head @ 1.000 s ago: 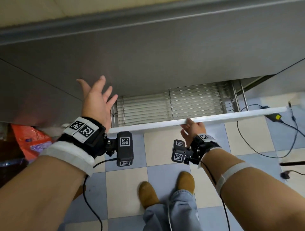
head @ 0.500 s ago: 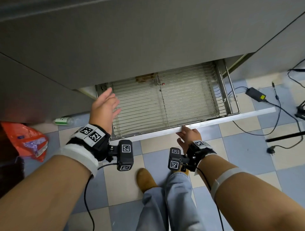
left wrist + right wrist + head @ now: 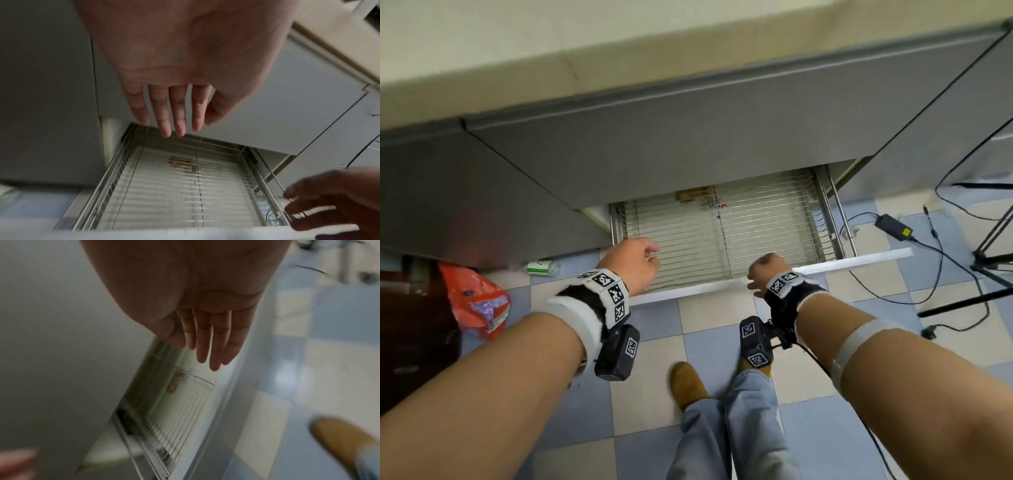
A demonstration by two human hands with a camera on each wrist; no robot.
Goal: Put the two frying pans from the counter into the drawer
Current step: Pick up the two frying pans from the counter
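Note:
No frying pan shows in any view. The low drawer point(image 3: 859, 259) stands pulled out under the grey cabinet fronts, and its wire basket point(image 3: 722, 236) holds nothing but a small brown scrap at the back. My left hand point(image 3: 635, 263) hangs over the basket's front left corner, fingers point(image 3: 170, 113) straight and holding nothing. My right hand point(image 3: 767, 270) hovers over the white drawer front near its middle, fingers point(image 3: 209, 340) straight and relaxed, also holding nothing. The left wrist view catches that right hand point(image 3: 329, 203) at the drawer's front right.
The beige counter edge point(image 3: 585, 61) runs above the cabinets. An orange bag point(image 3: 476, 301) and a small bottle point(image 3: 541, 267) lie on the floor at left. A power adapter point(image 3: 893, 228) with cables and black tripod legs point(image 3: 989, 270) sit at right. My brown shoe point(image 3: 688, 383) stands on the tiles below.
The drawer slid further out. My right hand let go of the drawer front. My left hand dropped from the cabinet face to the basket's corner. The head view tilted up to show the counter edge.

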